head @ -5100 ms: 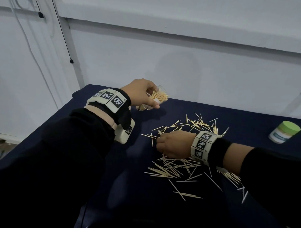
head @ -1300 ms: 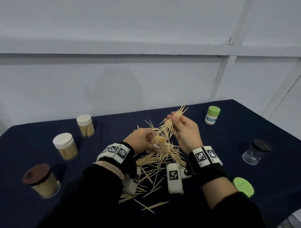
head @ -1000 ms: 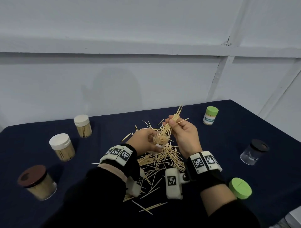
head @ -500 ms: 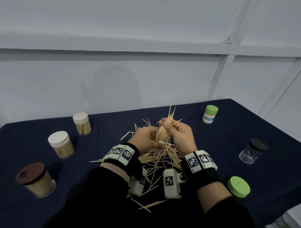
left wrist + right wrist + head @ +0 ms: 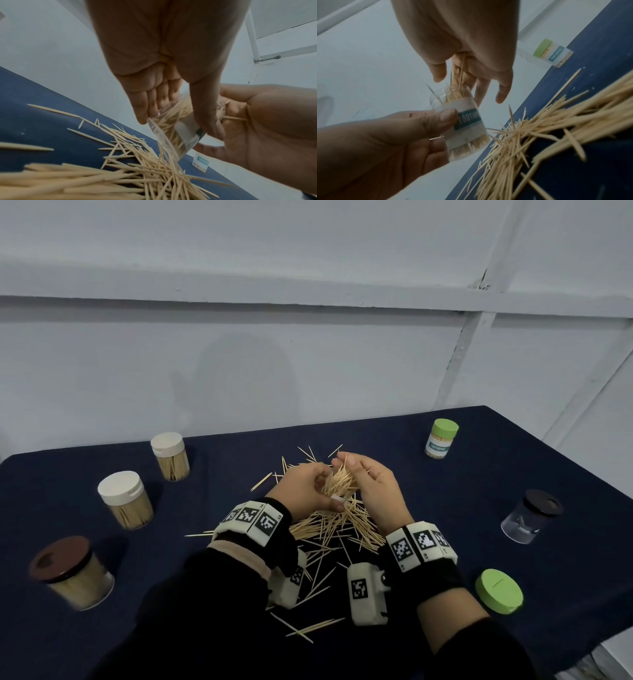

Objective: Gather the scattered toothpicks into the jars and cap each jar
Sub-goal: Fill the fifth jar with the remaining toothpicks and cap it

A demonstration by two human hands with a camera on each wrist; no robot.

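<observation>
The fingers of the right hand are loosely curled over a bundle of toothpicks at the mouth of a small clear jar, while the left hand grips that jar around its labelled wall, thumb pressed on the label, holding it tilted above the tabletop. Working down from the biggest matter: the dark tabletop carries a large loose pile of toothpicks right under both hands, so anything that slips off lands among the rest and is not lost. The jar is already well filled, with tips standing out past its rim, so the bundle should probably go in parallel with what is there, points down, and be let go only once the ends sit below the rim. Tilting the jar more upright and giving it a slight shake would likely settle the sticks and free some room. Crossed sticks at the mouth look like the main risk, since they would block the cap. The loose green lid lies near the right wrist, within easy reach for capping. Other jars stand capped: a green one at the far right, a black one, two white and one brown at the left
</observation>
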